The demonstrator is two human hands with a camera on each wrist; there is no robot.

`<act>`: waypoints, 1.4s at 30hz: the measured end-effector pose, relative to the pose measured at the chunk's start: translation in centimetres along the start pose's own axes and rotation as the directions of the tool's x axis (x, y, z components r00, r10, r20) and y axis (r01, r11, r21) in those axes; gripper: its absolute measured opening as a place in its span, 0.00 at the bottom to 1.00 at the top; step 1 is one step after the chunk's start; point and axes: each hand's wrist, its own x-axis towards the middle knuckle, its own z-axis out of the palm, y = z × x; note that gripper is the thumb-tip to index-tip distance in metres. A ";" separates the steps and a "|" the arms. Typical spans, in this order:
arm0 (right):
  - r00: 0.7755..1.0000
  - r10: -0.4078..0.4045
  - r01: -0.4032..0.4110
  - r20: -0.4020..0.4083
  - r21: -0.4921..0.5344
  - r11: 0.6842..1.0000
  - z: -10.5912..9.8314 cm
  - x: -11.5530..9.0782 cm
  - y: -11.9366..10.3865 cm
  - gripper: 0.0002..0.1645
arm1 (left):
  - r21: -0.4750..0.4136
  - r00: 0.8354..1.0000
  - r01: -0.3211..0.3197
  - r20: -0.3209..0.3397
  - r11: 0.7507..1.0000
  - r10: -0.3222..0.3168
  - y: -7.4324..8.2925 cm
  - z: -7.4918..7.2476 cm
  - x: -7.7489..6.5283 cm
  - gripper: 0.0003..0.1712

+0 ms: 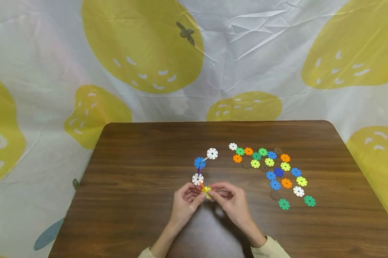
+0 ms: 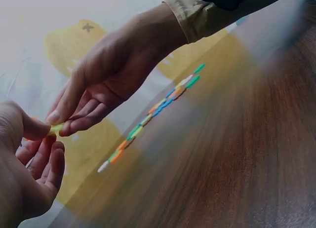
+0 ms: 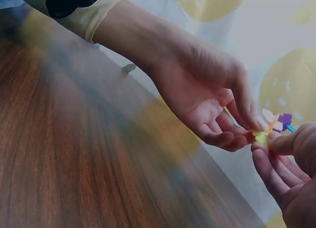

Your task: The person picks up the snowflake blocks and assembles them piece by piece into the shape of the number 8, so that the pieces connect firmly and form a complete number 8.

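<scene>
Both hands meet near the table's middle over a yellow notched disc (image 1: 206,192). My left hand (image 1: 188,200) pinches its left side between thumb and fingers, and my right hand (image 1: 230,201) pinches its right side. An orange disc (image 1: 202,186), seen edge-on, joins the yellow one to a white disc (image 1: 197,179). From there the chain runs away through a purple disc (image 1: 198,171) on edge, a blue disc (image 1: 199,163), and a pale edge-on disc to a white end disc (image 1: 212,153). In the right wrist view the yellow disc (image 3: 260,137) sits between both hands' fingertips.
Right of the chain, loose notched discs lie flat in a curved spread, among them an orange disc (image 1: 286,183), a dark blue disc (image 1: 279,172) and a green disc (image 1: 309,201). The brown wooden table (image 1: 132,172) meets a fruit-print cloth (image 1: 245,53) behind.
</scene>
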 end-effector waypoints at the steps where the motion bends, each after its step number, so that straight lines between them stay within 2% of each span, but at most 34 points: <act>1: 1.000 -0.001 0.001 0.002 0.004 1.000 0.0 0.0 0.0 0.11 | 0.000 1.000 0.003 -0.005 1.000 -0.003 0.0 0.0 0.0 0.12; 9: 0.999 0.009 -0.008 0.037 -0.030 1.000 -0.4 0.1 0.3 0.11 | 0.019 1.000 0.014 -0.028 1.000 -0.013 0.1 0.0 0.1 0.10; 14: 1.000 0.016 -0.017 -0.006 -0.204 0.979 -1.6 0.8 0.7 0.09 | 0.025 0.998 0.003 -0.055 1.000 -0.002 0.4 -0.2 0.3 0.11; 16: 0.998 0.034 -0.051 -0.059 -0.316 0.947 -2.4 1.2 1.0 0.08 | 0.021 0.998 0.006 -0.060 1.000 -0.004 0.5 -0.4 0.4 0.12; 18: 0.992 0.059 -0.102 -0.113 -0.419 0.902 -3.2 1.7 1.5 0.09 | 0.022 0.998 0.015 -0.061 1.000 -0.014 0.6 -0.5 0.5 0.12; 22: 0.977 0.108 -0.194 -0.186 -0.548 0.814 -5.0 2.2 2.4 0.15 | 0.023 0.998 0.024 -0.051 0.999 -0.023 0.7 -0.8 0.5 0.12; 27: 0.976 0.094 -0.201 -0.196 -0.656 0.727 -6.7 2.9 3.3 0.29 | 0.023 0.998 0.034 -0.054 0.999 -0.033 0.7 -1.0 0.6 0.12; 32: 0.983 0.092 -0.183 -0.161 -0.773 0.608 -8.1 3.3 3.9 0.42 | 0.023 0.998 0.039 -0.057 0.999 -0.037 0.6 -0.9 0.4 0.11; 34: 0.983 0.097 -0.181 -0.153 -0.793 0.581 -8.4 3.5 4.0 0.43 | 0.017 0.998 0.037 -0.057 0.999 -0.036 0.6 -0.9 0.4 0.11; 36: 0.983 0.096 -0.182 -0.155 -0.803 0.568 -8.6 3.8 4.0 0.43 | 0.011 0.998 0.034 -0.056 0.999 -0.033 0.6 -0.9 0.4 0.12; 42: 0.976 0.124 -0.219 -0.180 -0.802 0.556 -8.6 3.8 4.1 0.39 | 0.017 0.998 0.034 -0.045 0.999 -0.034 0.7 -1.1 0.4 0.12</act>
